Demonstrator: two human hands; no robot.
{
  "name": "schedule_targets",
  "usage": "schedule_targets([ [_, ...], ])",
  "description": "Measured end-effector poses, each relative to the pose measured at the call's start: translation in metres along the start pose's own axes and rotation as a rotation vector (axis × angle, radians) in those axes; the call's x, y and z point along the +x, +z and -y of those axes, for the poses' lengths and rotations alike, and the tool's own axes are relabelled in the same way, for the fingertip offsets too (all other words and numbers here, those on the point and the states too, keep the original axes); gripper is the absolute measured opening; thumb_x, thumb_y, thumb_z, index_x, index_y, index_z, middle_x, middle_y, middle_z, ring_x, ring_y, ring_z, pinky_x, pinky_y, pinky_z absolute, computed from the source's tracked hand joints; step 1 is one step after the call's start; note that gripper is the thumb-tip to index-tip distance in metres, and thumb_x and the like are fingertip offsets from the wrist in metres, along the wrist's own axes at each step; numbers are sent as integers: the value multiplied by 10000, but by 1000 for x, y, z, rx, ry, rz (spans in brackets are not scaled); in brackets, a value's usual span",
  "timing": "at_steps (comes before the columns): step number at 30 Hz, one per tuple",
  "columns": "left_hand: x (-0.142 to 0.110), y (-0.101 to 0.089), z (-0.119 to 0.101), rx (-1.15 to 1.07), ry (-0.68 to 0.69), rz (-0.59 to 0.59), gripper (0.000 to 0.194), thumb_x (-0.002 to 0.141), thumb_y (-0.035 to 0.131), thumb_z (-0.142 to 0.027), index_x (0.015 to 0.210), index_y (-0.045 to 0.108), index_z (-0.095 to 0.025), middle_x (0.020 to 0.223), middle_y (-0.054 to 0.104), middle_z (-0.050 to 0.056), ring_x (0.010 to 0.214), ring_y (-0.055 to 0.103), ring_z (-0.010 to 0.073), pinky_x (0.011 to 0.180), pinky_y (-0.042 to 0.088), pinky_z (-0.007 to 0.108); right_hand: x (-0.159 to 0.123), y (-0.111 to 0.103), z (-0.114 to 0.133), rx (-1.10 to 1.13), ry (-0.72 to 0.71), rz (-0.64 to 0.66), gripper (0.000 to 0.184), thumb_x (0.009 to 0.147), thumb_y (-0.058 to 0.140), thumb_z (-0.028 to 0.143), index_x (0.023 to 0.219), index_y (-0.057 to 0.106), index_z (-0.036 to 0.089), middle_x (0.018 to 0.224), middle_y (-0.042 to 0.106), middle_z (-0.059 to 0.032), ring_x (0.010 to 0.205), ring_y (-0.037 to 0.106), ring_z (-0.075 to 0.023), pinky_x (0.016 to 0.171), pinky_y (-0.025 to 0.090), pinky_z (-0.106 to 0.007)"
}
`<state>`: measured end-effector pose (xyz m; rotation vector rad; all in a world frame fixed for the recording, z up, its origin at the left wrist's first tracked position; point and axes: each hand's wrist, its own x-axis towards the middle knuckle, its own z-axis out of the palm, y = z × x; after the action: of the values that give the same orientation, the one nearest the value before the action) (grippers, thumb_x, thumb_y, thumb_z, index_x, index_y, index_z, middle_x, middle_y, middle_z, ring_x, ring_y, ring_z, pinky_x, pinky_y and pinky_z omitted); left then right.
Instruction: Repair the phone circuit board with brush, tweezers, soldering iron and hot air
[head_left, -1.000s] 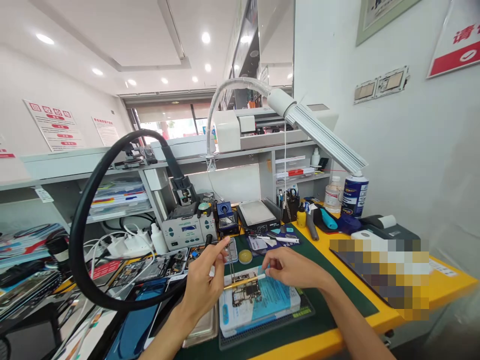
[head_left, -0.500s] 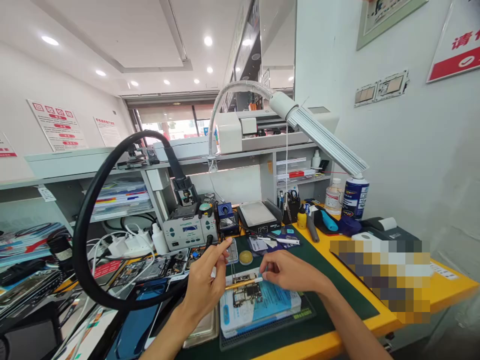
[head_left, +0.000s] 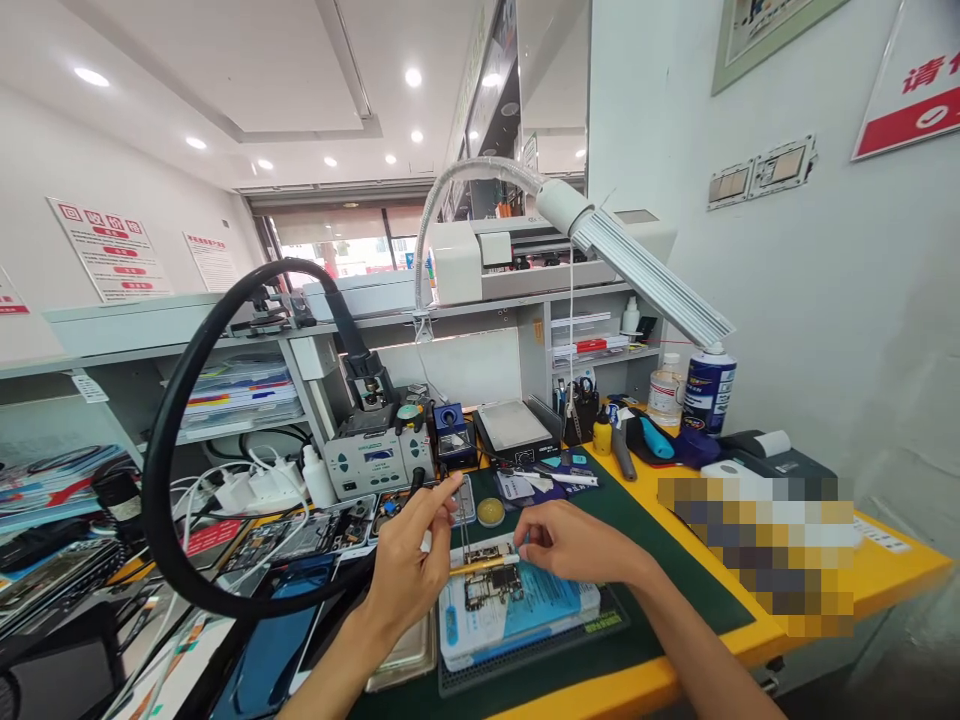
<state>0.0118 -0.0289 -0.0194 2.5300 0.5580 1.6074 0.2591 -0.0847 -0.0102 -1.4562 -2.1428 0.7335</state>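
My left hand [head_left: 412,545] is closed with the index finger stretched forward. Thin metal tweezers [head_left: 463,525] run down from its fingertips toward a phone circuit board [head_left: 493,590]. That board lies on a blue and white box [head_left: 547,600]. My right hand [head_left: 566,540] is pinched at the board's right side. A thin gold-coloured rod [head_left: 480,566] with a pale end spans the board, its pale end at my right fingertips and its other end close to my left thumb. Whatever lies inside the left palm is hidden.
A black hose [head_left: 161,450] loops from the rework station [head_left: 382,460] and passes behind my left wrist. A round yellowish tin [head_left: 490,513] sits beyond the board. Phone parts [head_left: 319,535] crowd the left side. A lamp [head_left: 652,275] hangs overhead; a spray can [head_left: 708,390] stands right.
The gold-coloured rod has shifted slightly up across the board, and my right hand has edged a little left. My left hand stays almost in place.
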Motion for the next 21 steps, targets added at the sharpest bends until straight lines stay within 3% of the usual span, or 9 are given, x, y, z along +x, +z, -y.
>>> schedule_targets([
  [21,2,-1,-1,21,-1,4,466,970,462,-56,1404,548,-206,869,664,31,748,646,127,667,523,234,0,-4,-6,-29,14,-2,173,907,573,260,954,694,146,728,630,-28,623,544,-149,526,350,-232],
])
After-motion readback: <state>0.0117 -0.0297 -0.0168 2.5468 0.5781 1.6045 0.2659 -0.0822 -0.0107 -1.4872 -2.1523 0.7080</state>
